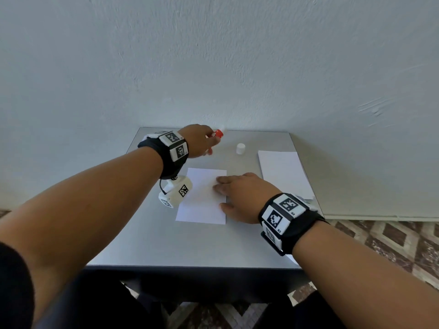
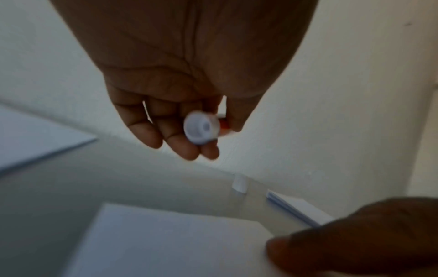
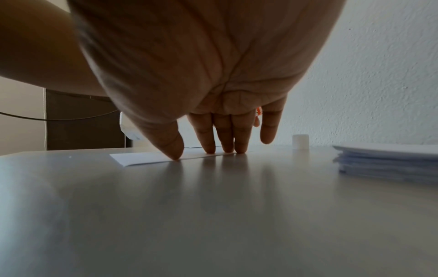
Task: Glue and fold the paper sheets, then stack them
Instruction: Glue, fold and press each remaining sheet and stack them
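The left hand (image 1: pixel 198 141) is up above the far side of the gray tabletop (image 1: pixel 147 236), with its fingers curled around a glue stick (image 2: pixel 201 129) that looks blurry, so its open end is hard to see. The right hand (image 1: pixel 240 197) lies flat, its straight fingers pressing the right edge of a paper sheet (image 1: pixel 202 203) in the middle. A small white cap (image 1: pixel 240 148) stands farther back. A stack of sheets (image 1: pixel 285 173) sits on the right.
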